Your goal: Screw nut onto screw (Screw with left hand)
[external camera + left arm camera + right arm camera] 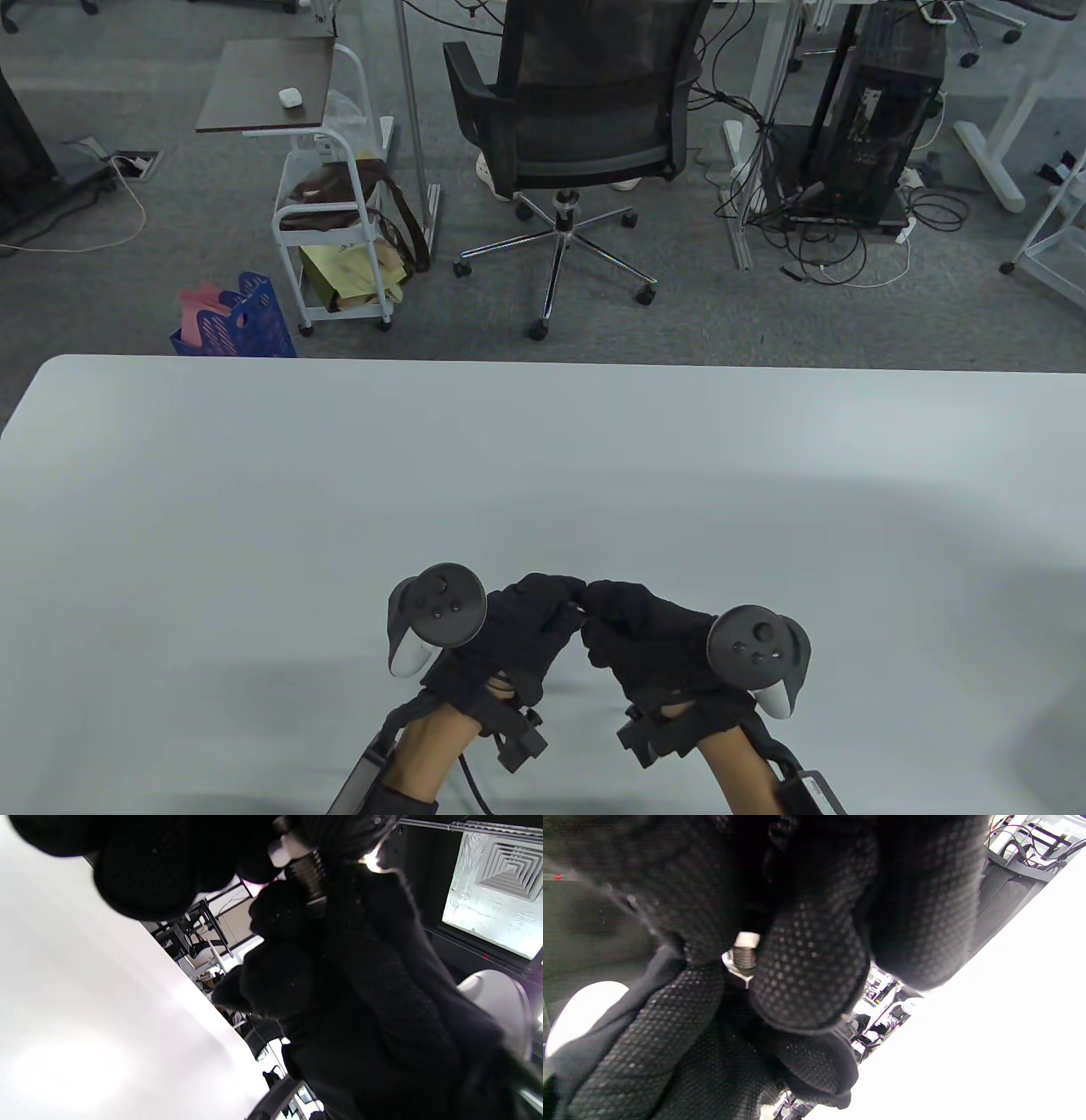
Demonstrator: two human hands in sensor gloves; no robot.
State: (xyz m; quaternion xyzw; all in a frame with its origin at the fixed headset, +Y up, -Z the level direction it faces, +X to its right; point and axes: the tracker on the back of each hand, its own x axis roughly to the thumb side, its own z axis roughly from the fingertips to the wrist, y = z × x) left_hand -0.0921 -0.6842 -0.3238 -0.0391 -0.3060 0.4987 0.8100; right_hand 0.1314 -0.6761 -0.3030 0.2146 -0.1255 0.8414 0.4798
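Now I'm pinching the nut (283, 849) in my left hand (517, 632) fingertip-to-fingertip against my right hand (645, 637), which is gripping the screw (312, 880), its threaded axis running straight between the hands above the table (254, 475).

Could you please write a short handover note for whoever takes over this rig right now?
Left hand: fingertips pinch the nut at the end of the screw.
Right hand: grips the screw, threaded shaft showing between its fingers.
Both hands meet fingertip to fingertip above the near part of the table; the parts are off the surface.
Done: both parts picked up, nut sits on the threads.
Left: keep turning the nut with the left hand. How far it is threaded cannot be judged.
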